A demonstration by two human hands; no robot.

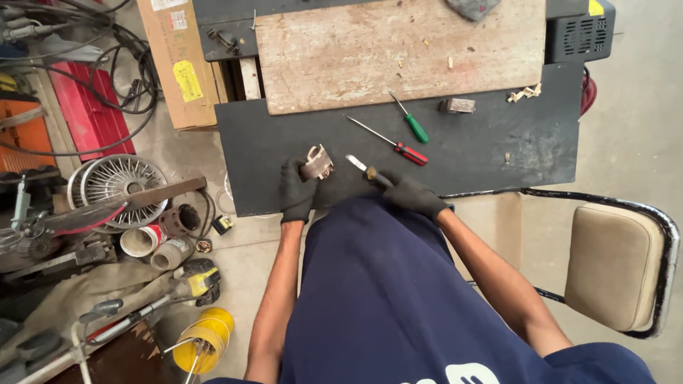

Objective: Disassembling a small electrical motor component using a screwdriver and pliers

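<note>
The left hand, in a black glove, has its fingers wrapped around a small rusty-brown metal part with a curved band, holding it just above the near edge of the dark flat desk. The right hand, also gloved in black, grips the dark handle of a short tool with a pale flat blade; its fingers are closed tight round the handle, and the blade tip points toward the metal part, just beside it but not visibly touching.

As a judgement, the work on the part looks under way rather than finished: part and blade are both in hand and close together, and the part still looks to be in one piece, though its details are too small to tell.

Beyond the metal part, farther onto the desk, lie a red-handled screwdriver and a green-handled screwdriver, both untouched. A small grey metal block rests well to the right of them, near a worn pale wooden board. Pale chips are scattered right of the block.
</note>
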